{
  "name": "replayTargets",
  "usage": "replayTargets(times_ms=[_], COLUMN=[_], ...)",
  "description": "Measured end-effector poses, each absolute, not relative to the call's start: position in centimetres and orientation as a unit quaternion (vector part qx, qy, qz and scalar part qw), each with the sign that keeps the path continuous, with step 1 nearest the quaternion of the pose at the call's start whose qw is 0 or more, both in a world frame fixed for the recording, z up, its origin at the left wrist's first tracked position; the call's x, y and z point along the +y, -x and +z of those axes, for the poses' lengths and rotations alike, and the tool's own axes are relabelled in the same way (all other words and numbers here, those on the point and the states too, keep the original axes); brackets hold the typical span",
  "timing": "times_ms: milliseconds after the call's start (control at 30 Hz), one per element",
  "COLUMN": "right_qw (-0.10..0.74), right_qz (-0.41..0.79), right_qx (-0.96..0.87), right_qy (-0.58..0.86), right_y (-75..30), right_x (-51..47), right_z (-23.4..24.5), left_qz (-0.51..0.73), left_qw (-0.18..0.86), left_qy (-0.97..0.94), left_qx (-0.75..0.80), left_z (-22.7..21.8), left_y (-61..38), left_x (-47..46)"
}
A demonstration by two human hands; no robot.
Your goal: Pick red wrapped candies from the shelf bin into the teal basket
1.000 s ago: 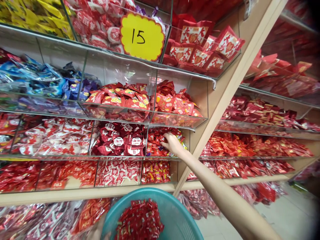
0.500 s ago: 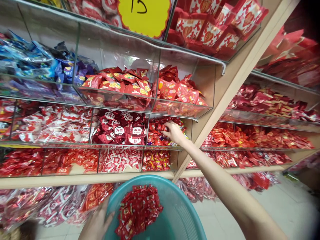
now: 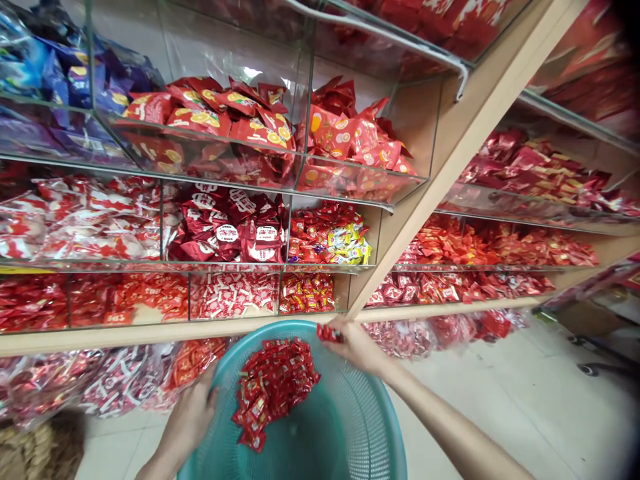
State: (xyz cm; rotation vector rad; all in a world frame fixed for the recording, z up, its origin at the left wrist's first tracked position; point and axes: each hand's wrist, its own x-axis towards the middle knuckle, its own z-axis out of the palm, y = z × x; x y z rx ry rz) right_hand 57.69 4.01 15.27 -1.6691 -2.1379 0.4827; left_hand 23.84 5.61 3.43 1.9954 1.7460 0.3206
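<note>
In the head view, the right hand point(image 3: 357, 343) has its fingers closed on a small bunch of red wrapped sweets point(image 3: 329, 333), at the far right part of the rim of a teal basket point(image 3: 370, 413). The left hand point(image 3: 195, 403) lies against the basket's left side; how far its fingers wrap round the rim cannot be told. Inside the basket, a heap of red packets point(image 3: 275, 387) sits toward the far left.

The held sweets could drop outside the basket, since they are pinched so near its edge and some poke out past the fingers. The slick wrappers (they shine under the light) could make that slip likelier. The basket could also tip if the left hand's hold is loose and the right hand knocks the rim; what bears its weight is hidden.

Behind the basket runs a pale wooden ledge point(image 3: 150, 333), with clear-fronted bins of sweets above, one holding mixed red and yellow packets point(image 3: 345, 237). Bulging plastic bags point(image 3: 125, 377) rest beneath the ledge. The floor point(image 3: 475, 393) is pale tile, and a dark wheeled base point(image 3: 593, 369) stands at the right.
</note>
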Motion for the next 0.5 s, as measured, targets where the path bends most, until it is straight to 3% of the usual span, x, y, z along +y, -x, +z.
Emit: replayTargets(times_ms=[100,200,500], right_qw=[0.038,-0.069,-0.127], right_qz=[0.246,0.239,0.241], right_qx=[-0.725,-0.686,-0.621], right_qy=[0.642,0.684,0.735], right_y=[-57.7,-57.5,-55.8], right_x=[3.7,4.0,3.6], right_z=[9.3,5.9,3.4], left_qz=[0.133,0.141,0.142], left_qw=[0.232,0.238,0.232], left_qy=[-0.724,-0.723,-0.729], left_qx=[0.636,0.633,0.629], left_z=[3.6,4.0,3.9], left_y=[-23.9,-23.9,-23.7], left_x=[5.4,5.2,5.0])
